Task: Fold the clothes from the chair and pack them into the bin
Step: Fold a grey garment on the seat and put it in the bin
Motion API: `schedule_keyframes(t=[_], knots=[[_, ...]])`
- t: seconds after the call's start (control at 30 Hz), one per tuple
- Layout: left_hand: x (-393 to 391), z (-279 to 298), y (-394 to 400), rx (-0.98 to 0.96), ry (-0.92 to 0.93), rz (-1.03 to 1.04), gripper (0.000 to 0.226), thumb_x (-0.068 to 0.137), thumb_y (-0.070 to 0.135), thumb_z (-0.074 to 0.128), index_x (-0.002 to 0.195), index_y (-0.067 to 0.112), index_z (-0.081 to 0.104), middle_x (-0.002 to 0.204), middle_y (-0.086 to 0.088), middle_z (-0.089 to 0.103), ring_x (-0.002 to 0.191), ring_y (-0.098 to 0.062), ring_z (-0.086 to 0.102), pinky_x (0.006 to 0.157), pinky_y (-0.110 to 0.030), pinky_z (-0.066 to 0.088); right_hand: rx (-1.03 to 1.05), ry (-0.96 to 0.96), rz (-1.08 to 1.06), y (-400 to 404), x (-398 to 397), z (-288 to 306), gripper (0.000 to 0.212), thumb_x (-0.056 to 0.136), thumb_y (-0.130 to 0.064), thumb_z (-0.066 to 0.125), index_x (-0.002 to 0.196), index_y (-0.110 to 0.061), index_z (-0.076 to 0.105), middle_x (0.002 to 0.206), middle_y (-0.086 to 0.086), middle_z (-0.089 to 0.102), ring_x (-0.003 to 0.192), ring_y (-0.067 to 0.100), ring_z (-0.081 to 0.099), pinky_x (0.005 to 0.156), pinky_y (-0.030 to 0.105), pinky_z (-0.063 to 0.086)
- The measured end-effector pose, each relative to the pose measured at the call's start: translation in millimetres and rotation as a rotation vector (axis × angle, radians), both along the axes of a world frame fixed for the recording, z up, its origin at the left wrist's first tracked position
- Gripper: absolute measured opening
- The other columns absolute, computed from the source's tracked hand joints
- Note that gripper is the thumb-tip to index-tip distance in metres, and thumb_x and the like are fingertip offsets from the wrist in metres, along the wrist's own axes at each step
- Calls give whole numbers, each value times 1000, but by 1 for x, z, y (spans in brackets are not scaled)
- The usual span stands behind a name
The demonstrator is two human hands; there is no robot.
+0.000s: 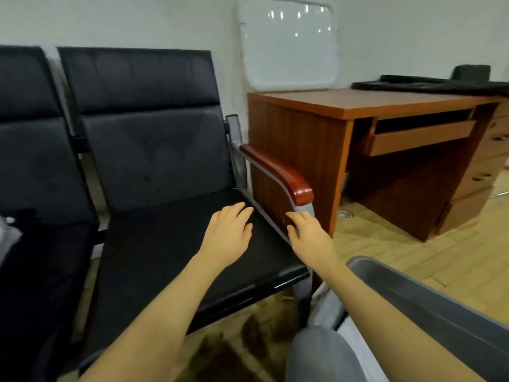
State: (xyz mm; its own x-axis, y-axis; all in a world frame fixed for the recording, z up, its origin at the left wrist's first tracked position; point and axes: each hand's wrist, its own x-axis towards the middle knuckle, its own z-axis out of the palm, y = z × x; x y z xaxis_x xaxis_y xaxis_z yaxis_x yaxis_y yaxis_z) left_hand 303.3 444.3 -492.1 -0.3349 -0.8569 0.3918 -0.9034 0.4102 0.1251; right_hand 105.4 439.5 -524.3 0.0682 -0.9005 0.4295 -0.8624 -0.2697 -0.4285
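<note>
even indoor light | ceiling lamps glare on whiteboard [289, 45] | soft blur | wide-angle bending at edges

A pale wall [165, 20] backs the room, with a white rounded panel [289, 42] leaning against it and catching small light reflections. A brown wooden desk [358, 104] stands at right — its keyboard tray [421, 137] pulled out, drawers [493, 150] beside it. The floor [413, 257] is yellowish tile.
</note>
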Motion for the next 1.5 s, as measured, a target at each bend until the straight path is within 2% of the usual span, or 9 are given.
schedule_keyframes(t=[0.47,0.63,0.87,0.97,1.07,1.17,1.3,1.4,1.5], knots=[[270,-15,91,12,-19,514,42,99,28,42,139,16,43,147,-2,38,136,-21,32,108,-36,25,29,203,490,-3,284,15,40,102,-29,38,140,-19,42,136,-2,44,117,18,46,86,33,48],[343,-31,118,16,44,709,35,87,17,61,121,7,61,128,-12,57,118,-34,52,95,-44,38,19,273,644,0,376,9,40,102,-30,36,140,-20,43,137,0,46,117,22,47,91,37,43],[430,-47,150,110,9,928,48,93,36,33,132,13,51,140,-5,46,128,-27,40,103,-38,26,65,318,871,8,487,-7,39,100,-36,39,138,-26,45,139,-4,47,123,22,44,99,37,28],[461,-61,158,152,-11,951,50,97,41,26,136,18,46,147,0,38,133,-22,35,104,-34,24,147,275,938,10,523,-22,39,100,-37,40,137,-27,45,140,-7,47,126,17,40,99,34,20],[482,-74,160,159,14,967,44,100,39,34,141,25,38,151,5,32,139,-16,28,106,-30,21,191,254,933,13,550,-37,43,98,-42,44,137,-26,45,140,-8,47,126,15,39,101,33,16],[486,-86,157,124,61,969,44,100,42,35,141,26,40,148,4,39,136,-16,33,103,-32,22,228,214,893,17,565,-55,43,94,-43,51,132,-25,48,133,-7,49,121,15,42,97,32,16],[484,-95,155,48,134,966,41,98,35,46,137,22,48,139,0,49,128,-22,42,100,-36,24,236,14,784,23,572,-71,4,91,-25,57,93,-21,58,102,-9,52,101,16,49,77,27,11],[485,-97,156,8,165,942,39,95,31,52,133,18,52,130,-2,54,122,-26,47,95,-37,29,146,-60,791,23,569,-69,14,91,-18,58,77,-18,55,86,-9,53,85,13,48,73,27,11],[485,-95,159,-68,196,927,42,95,38,45,127,15,56,127,-4,55,114,-27,52,90,-37,35,83,-252,806,22,558,-55,16,90,-12,58,75,-16,57,85,-5,60,80,11,51,78,25,18]])
